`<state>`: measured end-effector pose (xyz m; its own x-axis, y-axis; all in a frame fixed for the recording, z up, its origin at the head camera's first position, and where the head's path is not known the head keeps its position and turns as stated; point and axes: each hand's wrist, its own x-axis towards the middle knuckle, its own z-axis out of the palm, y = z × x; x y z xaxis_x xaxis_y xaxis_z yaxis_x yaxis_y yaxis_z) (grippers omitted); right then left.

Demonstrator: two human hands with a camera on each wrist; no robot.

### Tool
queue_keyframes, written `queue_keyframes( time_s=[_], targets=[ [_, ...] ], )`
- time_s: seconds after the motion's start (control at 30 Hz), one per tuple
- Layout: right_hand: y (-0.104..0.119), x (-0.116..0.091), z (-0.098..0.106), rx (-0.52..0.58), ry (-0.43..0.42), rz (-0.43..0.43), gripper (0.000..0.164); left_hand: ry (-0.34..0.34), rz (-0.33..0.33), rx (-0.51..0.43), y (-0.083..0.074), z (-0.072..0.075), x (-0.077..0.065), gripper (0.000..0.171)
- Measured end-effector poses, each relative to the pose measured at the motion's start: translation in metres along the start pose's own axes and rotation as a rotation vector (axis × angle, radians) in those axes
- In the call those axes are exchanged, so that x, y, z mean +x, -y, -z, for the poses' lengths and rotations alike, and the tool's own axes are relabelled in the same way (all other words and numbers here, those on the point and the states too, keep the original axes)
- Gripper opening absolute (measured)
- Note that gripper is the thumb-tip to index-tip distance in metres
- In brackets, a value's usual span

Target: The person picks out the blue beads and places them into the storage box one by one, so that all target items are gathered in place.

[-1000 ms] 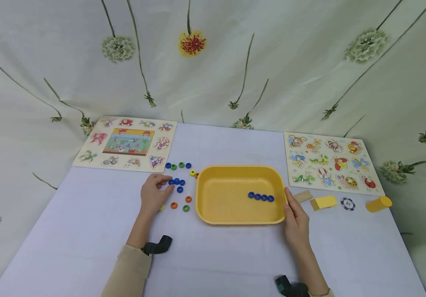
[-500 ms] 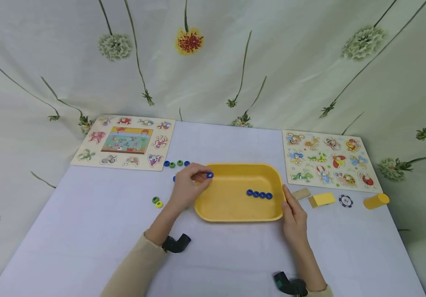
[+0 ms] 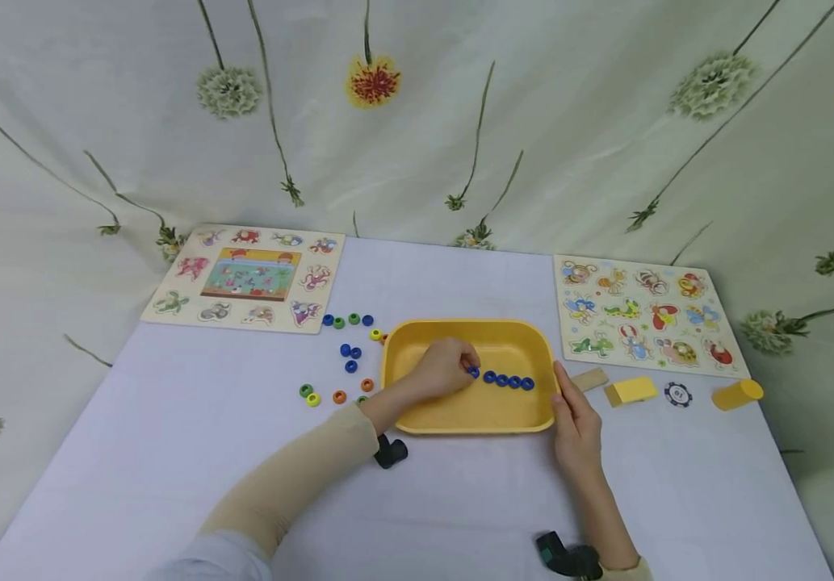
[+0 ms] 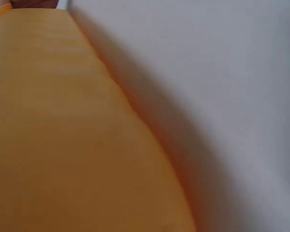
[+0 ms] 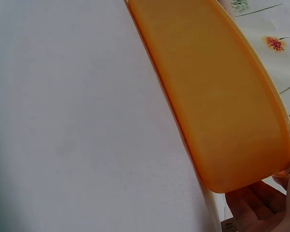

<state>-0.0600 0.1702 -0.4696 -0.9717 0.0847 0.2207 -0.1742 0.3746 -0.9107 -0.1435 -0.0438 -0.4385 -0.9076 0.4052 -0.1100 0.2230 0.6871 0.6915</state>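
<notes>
Blue bead (image 3: 473,373): handling and orientation

Remotely, I observe the left hand (image 3: 442,370) pinching it by the fingertips inside the yellow tray (image 3: 489,417) at mid-frame, just left of a row of four blue beads (image 3: 502,380). The right hand (image 3: 580,436) grips the tray's right rim. I judge the bead light, rigid, smooth and apt to roll; hold its outer wall. Being round, it shows no long axis; its hole's direction I cannot tell. The row runs left to right, dipping slightly.
</notes>
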Motion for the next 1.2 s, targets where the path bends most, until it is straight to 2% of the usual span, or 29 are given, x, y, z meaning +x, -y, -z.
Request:
queue_keyframes(
  time_s=[0.1, 0.27, 0.43, 0.53, 0.67, 0.73, 0.83, 0.9, 0.97, 1.1, 1.2],
  targets=[
    [0.009, -0.001, 0.001, 0.008, -0.004, -0.017, 0.041, 0.012, -0.029, 0.043, -0.003, -0.003, 0.001, 0.016],
    [0.028, -0.002, 0.002, 0.033, 0.01, -0.017, 0.041, 0.011, -0.076, 0.047, -0.005, -0.005, 0.002, 0.02],
    [0.015, -0.001, 0.0, 0.03, 0.005, -0.019, 0.041, -0.032, -0.091, 0.079, -0.006, -0.002, -0.009, 0.028],
    [0.002, -0.001, -0.002, 0.008, -0.003, -0.003, 0.04, -0.116, -0.121, 0.072, -0.011, 0.005, -0.027, 0.031],
    [-0.003, 0.0, -0.002, -0.007, -0.008, 0.012, 0.04, -0.306, -0.185, -0.045, -0.01, 0.024, -0.055, 0.03],
    [-0.003, 0.0, -0.001, -0.013, -0.006, 0.006, 0.04, -0.409, -0.197, -0.125, 0.0, 0.037, -0.068, 0.028],
    [-0.002, 0.001, -0.001, -0.012, -0.008, -0.004, 0.04, -0.533, -0.175, -0.233, 0.026, 0.055, -0.083, 0.029],
    [-0.001, 0.001, 0.0, -0.008, -0.007, -0.003, 0.041, -0.593, -0.137, -0.265, 0.048, 0.062, -0.092, 0.03],
    [-0.001, 0.001, 0.0, 0.006, -0.006, 0.001, 0.041, -0.645, -0.089, -0.254, 0.07, 0.066, -0.099, 0.031],
    [0.0, 0.001, 0.0, 0.022, -0.003, 0.009, 0.041, -0.706, 0.045, -0.202, 0.107, 0.066, -0.11, 0.033],
    [0.0, -0.001, -0.001, 0.021, -0.004, 0.006, 0.04, -0.696, 0.122, -0.225, 0.119, 0.065, -0.115, 0.033]
  ],
)
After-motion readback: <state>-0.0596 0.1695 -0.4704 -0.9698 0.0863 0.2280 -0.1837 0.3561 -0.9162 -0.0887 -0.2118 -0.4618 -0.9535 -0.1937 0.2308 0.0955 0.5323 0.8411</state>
